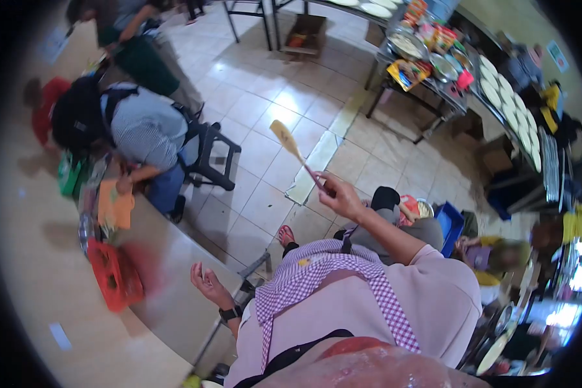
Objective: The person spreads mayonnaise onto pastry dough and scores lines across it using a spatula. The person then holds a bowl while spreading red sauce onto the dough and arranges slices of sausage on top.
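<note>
My right hand (341,197) is raised in front of me, fingers closed round the dark handle of a spatula (286,139). Its yellowish blade points up and away over the tiled floor. Lower on the left, my left hand (210,284) holds nothing; its fingers are apart and slightly curled, and a dark watch (230,313) is on the wrist. That hand is near the edge of a pale table (187,317). A red plastic basket (116,278) sits on this table, with an orange sheet-like item (115,204) beyond it.
A person in a striped top (145,123) bends over the table beside a black stool (213,155). Far right, a table holds bowls (407,46) and food packets (409,74); pale flat rounds (507,103) lie in rows. A blue crate (449,223) is at my right.
</note>
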{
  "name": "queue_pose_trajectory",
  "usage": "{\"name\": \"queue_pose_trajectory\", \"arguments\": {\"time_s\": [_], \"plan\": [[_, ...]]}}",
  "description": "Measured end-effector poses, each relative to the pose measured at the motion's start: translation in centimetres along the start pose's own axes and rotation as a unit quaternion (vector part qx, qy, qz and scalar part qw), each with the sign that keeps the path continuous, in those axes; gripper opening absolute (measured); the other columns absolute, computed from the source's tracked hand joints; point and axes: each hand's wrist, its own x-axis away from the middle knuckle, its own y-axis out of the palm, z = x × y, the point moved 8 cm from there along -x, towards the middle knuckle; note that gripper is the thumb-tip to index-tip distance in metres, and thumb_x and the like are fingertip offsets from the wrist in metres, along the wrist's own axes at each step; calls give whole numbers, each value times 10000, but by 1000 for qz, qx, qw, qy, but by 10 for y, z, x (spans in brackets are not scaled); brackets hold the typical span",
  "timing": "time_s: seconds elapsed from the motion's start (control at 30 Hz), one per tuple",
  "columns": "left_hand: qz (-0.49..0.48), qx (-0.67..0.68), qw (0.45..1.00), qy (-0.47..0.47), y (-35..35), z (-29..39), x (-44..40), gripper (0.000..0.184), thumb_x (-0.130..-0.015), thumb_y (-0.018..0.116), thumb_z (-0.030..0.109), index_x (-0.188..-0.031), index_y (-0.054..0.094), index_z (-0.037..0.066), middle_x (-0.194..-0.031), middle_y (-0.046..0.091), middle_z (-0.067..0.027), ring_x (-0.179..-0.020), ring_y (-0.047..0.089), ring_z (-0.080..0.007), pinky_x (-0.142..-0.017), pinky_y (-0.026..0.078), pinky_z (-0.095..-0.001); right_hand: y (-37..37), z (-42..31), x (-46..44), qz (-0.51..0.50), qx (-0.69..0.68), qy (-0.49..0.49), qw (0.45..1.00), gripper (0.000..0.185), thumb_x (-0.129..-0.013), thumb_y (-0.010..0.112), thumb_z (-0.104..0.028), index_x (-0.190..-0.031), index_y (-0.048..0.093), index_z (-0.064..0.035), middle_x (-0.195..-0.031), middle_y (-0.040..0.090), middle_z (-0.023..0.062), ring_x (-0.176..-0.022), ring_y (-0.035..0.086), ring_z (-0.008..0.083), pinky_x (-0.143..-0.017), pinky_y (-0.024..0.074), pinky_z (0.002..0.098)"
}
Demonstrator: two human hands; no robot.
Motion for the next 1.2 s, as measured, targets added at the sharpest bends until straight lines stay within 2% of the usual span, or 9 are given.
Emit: {"name": "queue_pose_trajectory", "arguments": {"time_s": [0.17,0.43,0.67,0.73,0.8,0.87,1.0,1.1,1.2], "plan": [[-155,-68,977,130,106,32,-121,236,-925,439,180,-1005,578,6,-1169,456,-113,-1099,443,-200,-889,369,-296,-50,25,-15,164,-27,100,981,468,-759,591,-119,-1207,465,-72,-573,466,52,-495,456,121,-492,384,273],[-421,-21,897,134,345,65,-198,204,-905,467,161,-937,601,10,-1037,521,-118,-970,512,-180,-812,405,-287,-109,82,-37,343,-78,161,922,466,-771,584,-105,-1218,459,-54,-551,328,-3,-489,349,66,-463,304,232],[-564,-184,804,27,519,-81,-168,287,-852,546,296,-961,619,41,-876,613,-107,-824,569,-197,-766,434,-300,-210,147,-82,397,-69,189,896,464,-769,588,-74,-1215,463,-53,-578,327,-31,-503,340,52,-465,304,213],[-595,-221,765,-111,540,-175,-157,347,-828,564,362,-967,621,49,-847,628,-101,-782,582,-204,-736,450,-314,-243,163,-92,407,-63,204,888,467,-767,588,-69,-1217,463,-55,-583,332,-34,-508,342,50,-467,307,212],[-634,-268,719,-100,545,-284,-143,362,-815,575,382,-970,622,59,-842,627,-96,-785,583,-201,-721,457,-325,-279,184,-99,436,-71,174,880,473,-765,590,-70,-1220,460,-56,-584,327,-35,-512,342,51,-466,306,213],[-669,-310,669,-96,560,-261,-139,377,-802,586,402,-973,623,68,-837,627,-91,-788,585,-198,-706,464,-337,-313,204,-108,443,-64,187,874,471,-767,587,-59,-1219,458,-51,-586,320,-41,-517,341,48,-470,303,209],[-659,-275,684,-147,595,-230,-130,370,-804,588,400,-994,612,84,-865,618,-82,-793,582,-193,-684,460,-337,-382,242,-127,499,-104,172,843,448,-783,547,-15,-1218,442,-20,-600,340,-63,-533,344,26,-486,282,184],[-647,-253,697,-175,641,-195,-142,367,-805,589,398,-1011,604,95,-886,612,-76,-797,580,-189,-667,457,-337,-445,272,-149,543,-132,193,806,356,-827,515,-75,-1175,481,-12,-702,568,21,-605,497,60,-541,365,199],[-640,-230,707,-196,710,-158,-157,365,-806,590,396,-1027,596,107,-907,606,-69,-801,578,-186,-650,454,-337,-502,329,-182,556,-239,182,775,322,-837,515,-99,-1145,502,-6,-729,581,36,-634,512,81,-570,383,214]]}}
